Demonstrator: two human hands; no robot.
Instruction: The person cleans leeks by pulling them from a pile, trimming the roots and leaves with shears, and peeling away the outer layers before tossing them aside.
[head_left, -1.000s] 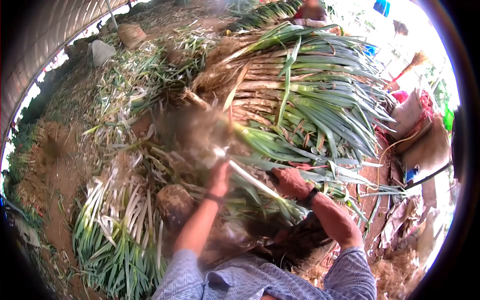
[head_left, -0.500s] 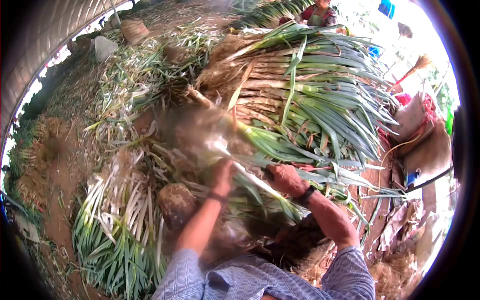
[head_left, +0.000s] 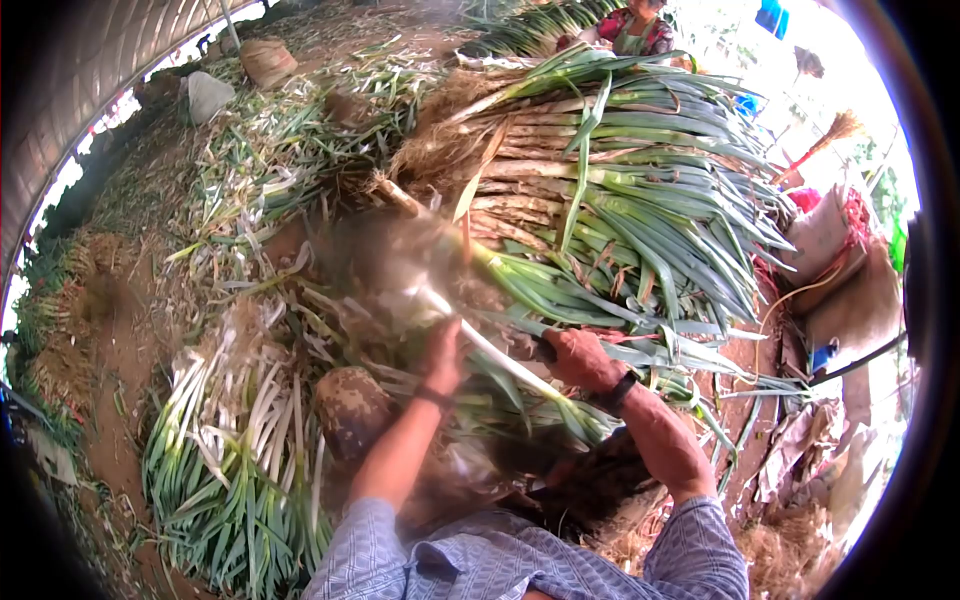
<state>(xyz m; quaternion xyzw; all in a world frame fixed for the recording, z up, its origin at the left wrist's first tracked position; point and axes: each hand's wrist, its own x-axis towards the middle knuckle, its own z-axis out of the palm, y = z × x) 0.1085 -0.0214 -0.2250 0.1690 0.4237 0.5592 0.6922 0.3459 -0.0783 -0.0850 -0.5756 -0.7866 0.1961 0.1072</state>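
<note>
Near the middle of the head view, my left hand is at a single white-stemmed leek, its fingers partly hidden and blurred. The stem runs from its blurred upper-left end down to green leaves at the lower right. My right hand is closed around a dark object beside the stem; what it is I cannot make out. Behind my hands lies a large heap of unpeeled leeks, with brown roots at the left and green leaves at the right. Cleaned leeks lie at the lower left.
Loose leaves and scraps cover the ground at the upper left, with two sacks beyond. A person is behind the heap. A brown rounded object is beside my left forearm. Crumpled sacks lie at the right.
My left hand and the white end of the leek have shifted slightly left. My right hand has barely moved.
</note>
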